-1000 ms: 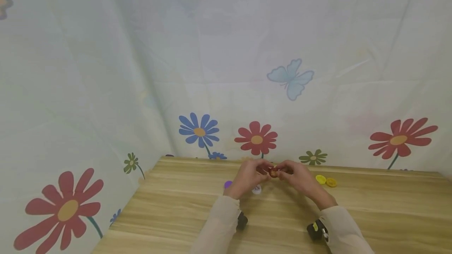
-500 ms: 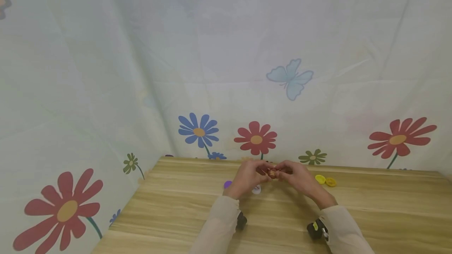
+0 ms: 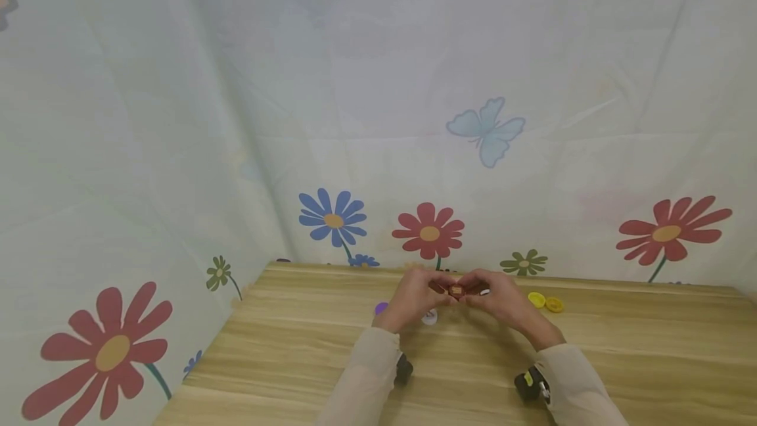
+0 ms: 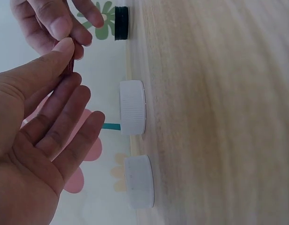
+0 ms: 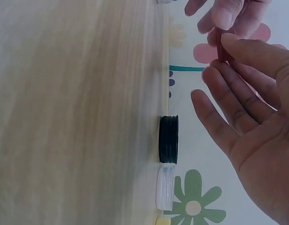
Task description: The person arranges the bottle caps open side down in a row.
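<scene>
- A pale cloth (image 3: 378, 84) with flowers on it hangs behind the red piece (image 3: 456, 290), and a wooden table (image 3: 284, 367) is under it.
- Far left of the red piece, a purple cap (image 3: 381, 308) peeks out beside the left hand (image 3: 414, 298).
- The left hand pinches the red piece from the left with its thumb and fingertips.
- Left of the red piece and nearer the person, a white cap (image 3: 430, 316) sits on the table.
- The red piece itself is up off the table, between both hands.
- The right hand (image 3: 499, 298) pinches it from the right; its other fingers are loose.
- Right of the red piece are a black cap (image 5: 168, 139) and a clear cap (image 5: 165, 188).
- Farther right of it lie a yellow cap (image 3: 537, 300) and an orange cap (image 3: 554, 305).
- The red piece is little and only fingertips hold it, so a weak pinch or uneven push could make it slip, fall and maybe roll.
</scene>
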Demonstrator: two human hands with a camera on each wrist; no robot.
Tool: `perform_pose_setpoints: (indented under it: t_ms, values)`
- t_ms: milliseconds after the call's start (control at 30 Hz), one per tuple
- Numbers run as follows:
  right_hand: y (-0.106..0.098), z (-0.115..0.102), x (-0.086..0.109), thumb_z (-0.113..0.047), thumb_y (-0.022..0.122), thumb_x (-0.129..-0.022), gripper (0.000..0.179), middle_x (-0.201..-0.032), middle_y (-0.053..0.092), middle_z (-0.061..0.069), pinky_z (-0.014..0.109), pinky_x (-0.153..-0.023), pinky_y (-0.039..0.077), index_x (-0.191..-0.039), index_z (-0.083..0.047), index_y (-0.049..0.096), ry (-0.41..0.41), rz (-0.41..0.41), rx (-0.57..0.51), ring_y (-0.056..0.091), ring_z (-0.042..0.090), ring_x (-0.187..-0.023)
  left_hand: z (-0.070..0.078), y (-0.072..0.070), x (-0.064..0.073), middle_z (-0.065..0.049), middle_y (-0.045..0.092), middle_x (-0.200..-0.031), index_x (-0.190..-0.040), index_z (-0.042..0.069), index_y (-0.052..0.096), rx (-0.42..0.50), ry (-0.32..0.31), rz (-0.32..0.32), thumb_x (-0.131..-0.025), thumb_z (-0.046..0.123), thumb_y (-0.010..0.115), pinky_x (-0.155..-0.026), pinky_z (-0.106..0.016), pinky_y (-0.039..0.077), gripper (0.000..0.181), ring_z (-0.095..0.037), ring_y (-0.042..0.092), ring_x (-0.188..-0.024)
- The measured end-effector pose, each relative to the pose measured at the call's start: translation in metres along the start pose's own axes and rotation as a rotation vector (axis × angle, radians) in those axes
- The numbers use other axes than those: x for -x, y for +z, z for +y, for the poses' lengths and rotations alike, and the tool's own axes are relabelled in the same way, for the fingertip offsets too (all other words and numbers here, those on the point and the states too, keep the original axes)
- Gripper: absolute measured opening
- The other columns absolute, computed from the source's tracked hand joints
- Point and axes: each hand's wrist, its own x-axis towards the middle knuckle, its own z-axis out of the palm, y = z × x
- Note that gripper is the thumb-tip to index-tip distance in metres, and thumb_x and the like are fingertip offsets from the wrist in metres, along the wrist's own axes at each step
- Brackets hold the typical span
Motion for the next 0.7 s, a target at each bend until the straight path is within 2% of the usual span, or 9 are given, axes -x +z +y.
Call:
perform_pose_setpoints:
  t_ms: [300,533,700]
  values:
    - [0.0002,0.0008,0.0006,-0.005,0.081,-0.092,0.02,-0.101,0.076,0.002,0.039,-0.085,0.057,-0.111,-0.002,0.076,0.007,-0.026,0.002,0.069,0.02,-0.093,0.0006,-0.0008,0.0008,0.005,0.078,-0.095,-0.11,0.009,0.082,0.023,-0.009,-0.025,-0.085,0.007,0.09,-0.08,-0.018,0.056,0.026,-0.001,0.067,-0.083]
    - [0.0028,0.0006,0.002,-0.005,0.083,-0.091,0.018,-0.099,0.075,-0.001,0.039,-0.085,0.056,-0.109,-0.006,0.078,0.042,-0.061,0.006,0.067,0.017,-0.092,-0.0004,-0.0004,0.0022,0.002,0.079,-0.097,-0.111,0.007,0.082,0.05,-0.028,-0.071,-0.085,0.001,0.089,-0.08,-0.018,0.055,0.027,-0.003,0.069,-0.084]
    - [0.0061,-0.0002,0.0033,-0.001,0.083,-0.09,0.02,-0.1,0.074,0.0,0.039,-0.087,0.059,-0.109,-0.006,0.077,0.072,-0.078,0.013,0.068,0.018,-0.093,-0.0011,0.0002,0.0036,0.002,0.079,-0.098,-0.111,0.007,0.082,0.032,-0.044,-0.099,-0.085,-0.001,0.088,-0.079,-0.018,0.056,0.028,-0.003,0.069,-0.084]
